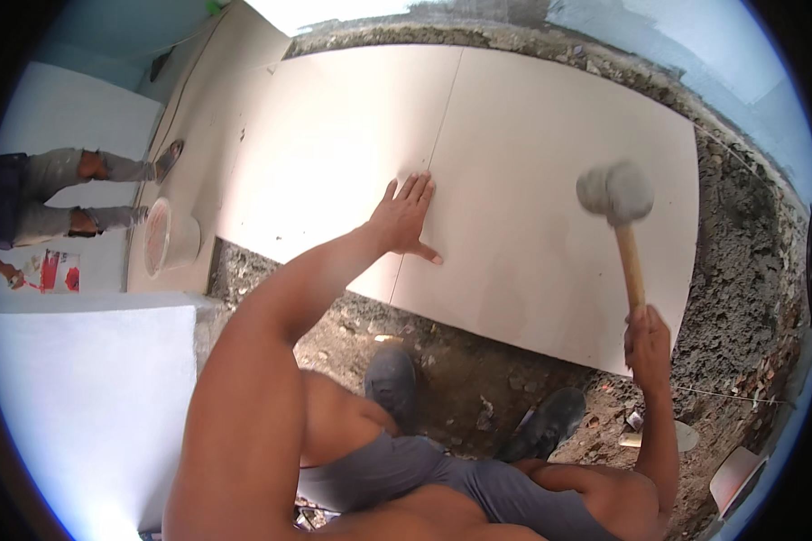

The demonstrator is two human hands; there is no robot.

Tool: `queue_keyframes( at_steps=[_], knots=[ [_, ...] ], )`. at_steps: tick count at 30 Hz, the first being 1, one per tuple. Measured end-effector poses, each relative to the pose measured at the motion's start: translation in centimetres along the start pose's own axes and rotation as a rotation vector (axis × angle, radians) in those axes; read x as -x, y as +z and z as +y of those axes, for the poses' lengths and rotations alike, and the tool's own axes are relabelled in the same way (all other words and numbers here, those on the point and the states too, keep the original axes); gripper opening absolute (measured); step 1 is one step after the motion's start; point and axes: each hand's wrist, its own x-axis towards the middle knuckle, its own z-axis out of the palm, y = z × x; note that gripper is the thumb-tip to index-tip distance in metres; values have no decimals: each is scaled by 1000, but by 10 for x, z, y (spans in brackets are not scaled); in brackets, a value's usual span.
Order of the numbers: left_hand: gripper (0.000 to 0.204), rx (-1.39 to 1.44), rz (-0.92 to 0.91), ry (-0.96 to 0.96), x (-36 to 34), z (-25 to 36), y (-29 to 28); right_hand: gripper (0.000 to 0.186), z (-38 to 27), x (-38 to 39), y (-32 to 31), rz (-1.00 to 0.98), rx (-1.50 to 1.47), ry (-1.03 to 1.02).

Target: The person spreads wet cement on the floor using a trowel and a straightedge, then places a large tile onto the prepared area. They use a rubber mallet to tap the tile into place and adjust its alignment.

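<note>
My right hand [648,347] is closed round the wooden handle of a mallet with a grey head [615,191]. The head hangs over a large beige tile [550,207], slightly blurred; I cannot tell whether it touches. My left hand [406,215] lies flat with spread fingers on the seam between that tile and a neighbouring beige tile [334,108] to its left. Its thumb reaches across onto the right tile, and nothing is in the hand. Wet grey mortar [735,243] shows beyond the right tile's outer edge.
A whitish bucket [173,236] stands at the left, near another person's legs [90,194]. A thin string [731,395] runs over the rubble at the right. A trowel [659,439] lies beside my right forearm. A white block-like wall [90,388] rises at the lower left.
</note>
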Motion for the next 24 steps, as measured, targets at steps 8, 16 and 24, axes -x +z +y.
queue_keyframes(
  at_steps=[8, 16, 24],
  knots=[
    [152, 208, 75, -174, -64, 5, -35, 40, -33, -73, 2, 286, -259, -341],
    [154, 216, 29, -170, -68, 8, -43, 40, -39, -81, -20, 182, -93, -45],
    [152, 367, 127, -144, -59, 0, -19, 41, 102, -50, 7, 171, 375, 202]
  ],
)
